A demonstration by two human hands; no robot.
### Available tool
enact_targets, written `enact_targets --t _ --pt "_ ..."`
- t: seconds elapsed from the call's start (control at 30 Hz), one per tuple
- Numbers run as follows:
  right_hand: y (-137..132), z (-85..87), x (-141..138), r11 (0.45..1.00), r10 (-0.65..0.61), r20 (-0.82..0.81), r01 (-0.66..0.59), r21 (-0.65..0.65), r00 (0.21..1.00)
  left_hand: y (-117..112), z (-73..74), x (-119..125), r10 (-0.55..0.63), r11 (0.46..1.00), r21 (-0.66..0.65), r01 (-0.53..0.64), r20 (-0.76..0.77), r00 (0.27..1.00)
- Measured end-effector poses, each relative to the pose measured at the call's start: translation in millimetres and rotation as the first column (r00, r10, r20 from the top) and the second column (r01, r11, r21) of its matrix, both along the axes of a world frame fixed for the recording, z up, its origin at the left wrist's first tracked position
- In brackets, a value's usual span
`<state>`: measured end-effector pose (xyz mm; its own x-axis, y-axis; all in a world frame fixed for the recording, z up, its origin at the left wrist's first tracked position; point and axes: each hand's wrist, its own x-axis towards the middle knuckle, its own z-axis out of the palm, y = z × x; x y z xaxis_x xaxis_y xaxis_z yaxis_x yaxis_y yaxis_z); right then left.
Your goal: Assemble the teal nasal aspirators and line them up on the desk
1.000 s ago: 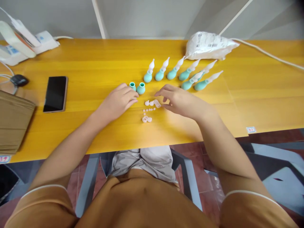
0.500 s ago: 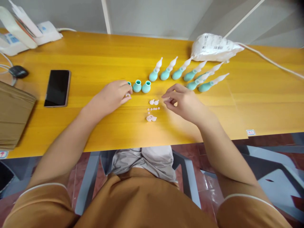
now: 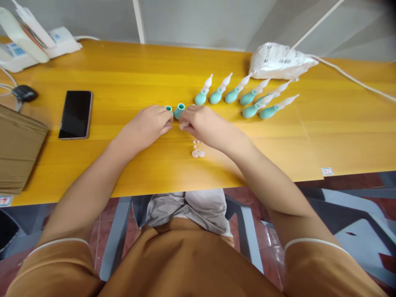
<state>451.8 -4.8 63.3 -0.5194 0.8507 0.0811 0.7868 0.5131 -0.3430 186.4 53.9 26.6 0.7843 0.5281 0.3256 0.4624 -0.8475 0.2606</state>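
My left hand (image 3: 151, 120) is closed, its fingertips pinching a small pale translucent piece that is mostly hidden. Beside those fingertips stands a teal squeeze bulb (image 3: 168, 109), partly covered by the hand. Another open-topped teal bulb (image 3: 179, 111) stands upright between my two hands. Closed as well, my right hand (image 3: 201, 123) pinches a pale pink translucent piece (image 3: 184, 125) just in front of that bulb. Under the right hand's edge lie several tiny pale discs (image 3: 194, 144) and a cluster of pinkish plastic parts (image 3: 198, 153).
Several teal bulbs with pale pointed tips (image 3: 236, 94) stand farther back, looking like nasal aspirators. Behind them lies a white plastic package (image 3: 280, 62). A phone (image 3: 76, 114), a brown box (image 3: 20, 150), a black cable plug (image 3: 24, 93) and a white device (image 3: 58, 43) occupy the left.
My right hand has moved left, close to my left hand, and now covers the right-hand open bulb and some of the small parts. My left hand has barely moved.
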Motion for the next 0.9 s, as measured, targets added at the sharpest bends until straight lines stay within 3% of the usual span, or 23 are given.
enact_targets --t 0.23,0.7,0.8,0.9 --pt "7.4 -19.7 0.4 0.997 0.062 0.082 -0.065 0.04 0.995 -1.0 -1.3 -1.0 -0.013 1.0 0.003 0.013 0.002 1.0" --pt "6.6 -15.0 -12.7 1.0 0.026 0.089 -0.025 -0.016 0.996 0.9 4.4 -6.8 0.003 0.999 0.047 -0.003 0.0 1.0" --pt "3.5 -6.8 -12.9 1.0 0.019 0.073 -0.019 -0.001 0.997 -4.1 14.8 -7.1 -0.008 0.996 0.094 0.004 0.045 0.999" --pt "-13.1 20.0 0.2 1.0 -0.005 -0.005 0.005 0.014 1.0 -20.1 32.0 -3.5 0.064 0.99 0.112 -0.081 0.142 0.988"
